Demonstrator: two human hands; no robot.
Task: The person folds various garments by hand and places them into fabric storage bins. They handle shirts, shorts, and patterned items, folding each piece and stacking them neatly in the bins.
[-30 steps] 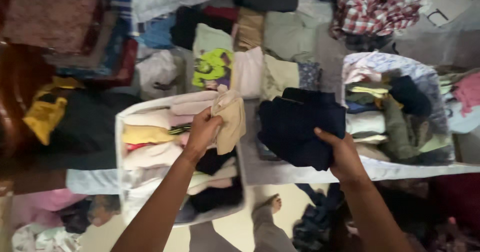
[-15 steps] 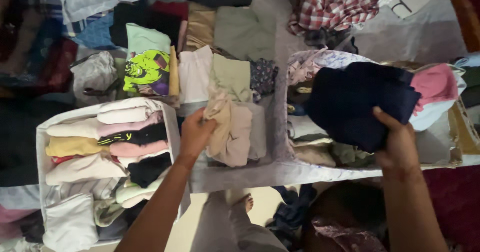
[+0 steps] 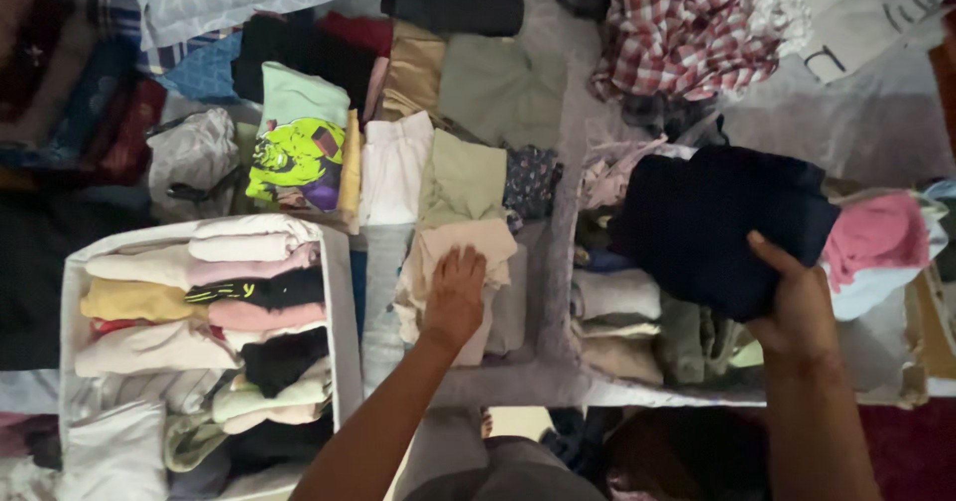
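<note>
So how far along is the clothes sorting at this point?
Done: the white fabric bin at left is packed with rolled garments. In hand: the left hand presses a beige folded garment into the middle section, and the right hand holds a dark navy folded garment over the right bin. Left: the loose red plaid shirt and other clothes behind.

One printed item is observed: a pale grey sheet or bag with dark lettering, lying crumpled at the upper right corner, beside the red-and-white checked garment. No screens, labels or signs are visible elsewhere.
</note>
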